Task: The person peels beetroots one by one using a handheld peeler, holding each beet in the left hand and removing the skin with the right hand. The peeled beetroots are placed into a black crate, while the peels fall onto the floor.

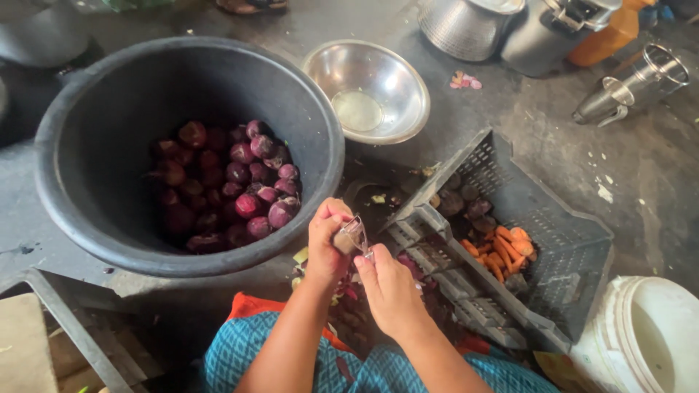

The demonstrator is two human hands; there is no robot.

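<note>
I see both hands low centre, over lap. Left hand (325, 244) curled tight round small root vegetable (345, 241), mostly hidden in palm. Right hand (389, 285) pinched shut on metal peeler (357, 233), blade laid against vegetable. I judge vegetable firm, light, slick once skinned; grip best by ends. Black tub (87, 218) of peeled beets (233, 185) just beyond.

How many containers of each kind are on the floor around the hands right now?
Black round tub holding peeled purple-red vegetables: 1
Steel bowl: 1
Grey plastic crate, tipped, with carrots: 1
White bucket: 1
Metal pots at top: 2
Total: 6
The left hand and right hand work a peeler between tub and crate.
</note>
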